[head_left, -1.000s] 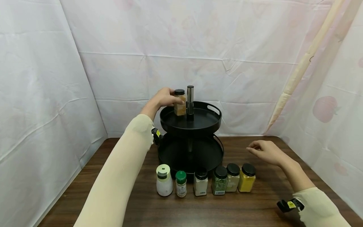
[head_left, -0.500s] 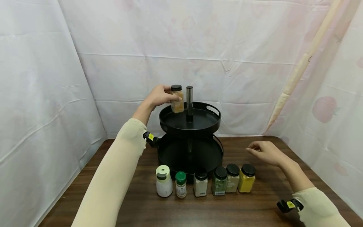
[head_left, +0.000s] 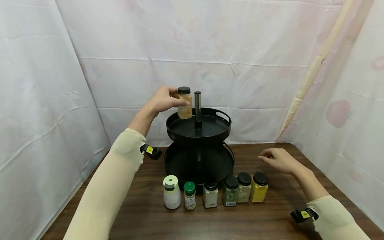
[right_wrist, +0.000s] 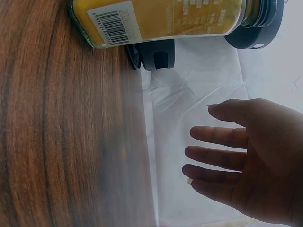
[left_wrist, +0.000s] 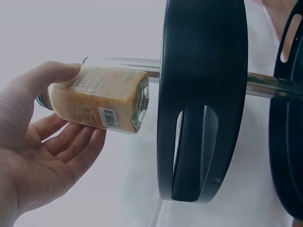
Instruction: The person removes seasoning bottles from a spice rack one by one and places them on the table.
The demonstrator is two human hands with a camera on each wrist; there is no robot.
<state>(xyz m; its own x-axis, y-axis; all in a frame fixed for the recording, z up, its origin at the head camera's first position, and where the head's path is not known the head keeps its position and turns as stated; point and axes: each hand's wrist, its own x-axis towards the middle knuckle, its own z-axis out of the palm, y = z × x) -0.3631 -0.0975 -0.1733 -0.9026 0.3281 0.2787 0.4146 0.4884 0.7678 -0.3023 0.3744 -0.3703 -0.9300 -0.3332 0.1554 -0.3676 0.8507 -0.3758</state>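
My left hand (head_left: 163, 99) pinches a spice jar (head_left: 184, 110) of tan-orange powder with a black lid, thumb on one side and fingers on the other. The jar is upright above the left side of the upper tray (head_left: 210, 135), beside the metal post (head_left: 198, 103). In the left wrist view the base of the jar (left_wrist: 102, 97) is apart from the black tray (left_wrist: 203, 61). My right hand (head_left: 278, 160) hovers over the table's right side, holding nothing. In the right wrist view its fingers (right_wrist: 218, 158) are relaxed, near a jar of yellow powder (right_wrist: 161, 19).
Below lies the larger lower tray (head_left: 180, 166). Along its front stand a white bottle (head_left: 172, 196), a green-capped shaker (head_left: 189, 196), a pale jar (head_left: 210, 196), a green-flake jar (head_left: 230, 195), another pale jar (head_left: 244, 190) and the yellow jar (head_left: 259, 191). Cloth (head_left: 144, 40) hangs behind the table.
My left hand has lifted the tan-orange spice jar slightly and drawn it left, away from the post. My right hand keeps its place. The view has shifted slightly.
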